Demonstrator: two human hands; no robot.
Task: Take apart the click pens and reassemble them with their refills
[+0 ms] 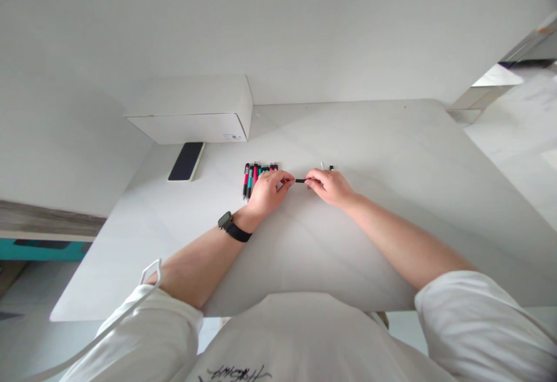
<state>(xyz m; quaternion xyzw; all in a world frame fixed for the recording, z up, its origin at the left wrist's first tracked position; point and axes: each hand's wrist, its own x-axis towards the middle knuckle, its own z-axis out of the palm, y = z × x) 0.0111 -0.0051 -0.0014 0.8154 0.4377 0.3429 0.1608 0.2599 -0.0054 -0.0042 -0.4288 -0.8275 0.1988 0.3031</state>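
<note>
Between my two hands is a thin pen piece with a black section point(300, 180); the rest of it is covered by fingers. My left hand point(268, 191) pinches its left end with thumb and fingertips. From the other side, my right hand point(329, 187) is closed on the right end. Several red and teal pens point(250, 176) with black parts lie side by side under and just left of my left hand, which partly hides them. Just beyond my right hand, a slim white piece point(322, 165) and a small black piece point(331, 168) stick out, their near ends hidden.
A white box point(191, 126) stands against the wall at the back left of the white table point(369, 138). In front of it lies a phone point(187, 161), dark screen up. A white cable point(108, 327) runs along my left sleeve. My left wrist bears a black watch point(235, 226).
</note>
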